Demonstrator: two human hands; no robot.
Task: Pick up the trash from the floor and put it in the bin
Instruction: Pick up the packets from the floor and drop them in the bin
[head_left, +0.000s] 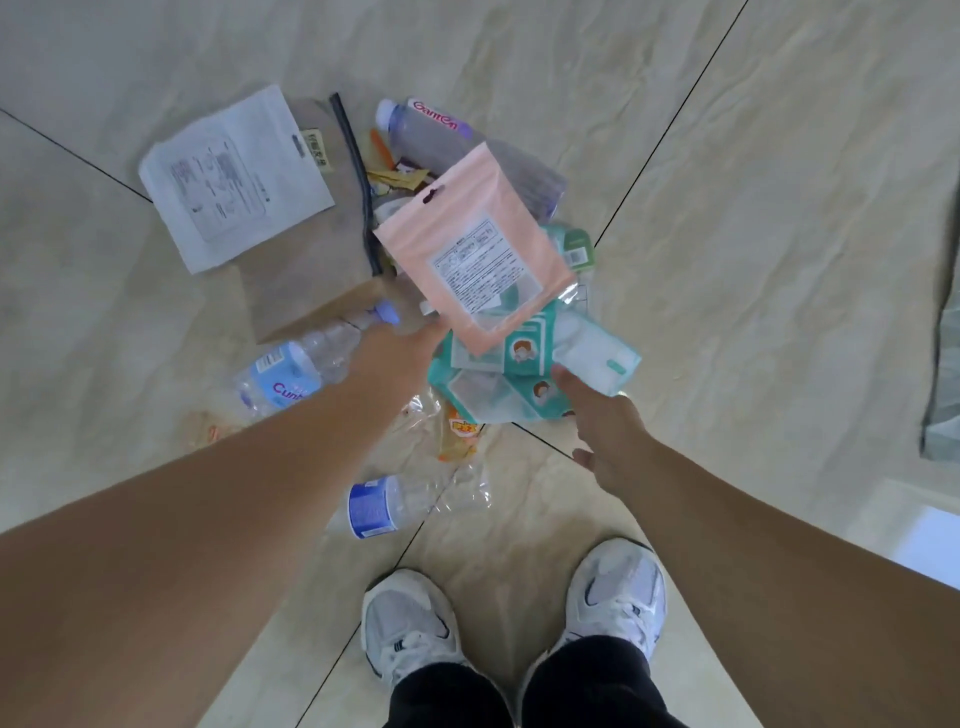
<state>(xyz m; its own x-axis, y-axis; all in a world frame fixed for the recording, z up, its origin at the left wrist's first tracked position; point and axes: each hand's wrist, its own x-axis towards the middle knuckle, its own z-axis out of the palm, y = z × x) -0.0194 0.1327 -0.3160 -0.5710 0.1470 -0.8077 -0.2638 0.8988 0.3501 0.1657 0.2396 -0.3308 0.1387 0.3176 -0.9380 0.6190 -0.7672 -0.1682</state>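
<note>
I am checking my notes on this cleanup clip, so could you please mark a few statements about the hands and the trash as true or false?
1. The left hand holds a pink packet. True.
2. The right hand grips a plastic bottle. False: its fingers are on a white packet among teal packets.
3. Three plastic bottles lie on the floor. True: a purple-capped bottle, a blue-label bottle and a crushed bottle.
4. The white envelope lies on top of the pink packet. False: it lies apart, to the left, on a brown paper bag.
5. The person is barefoot. False: white sneakers are worn.
</note>
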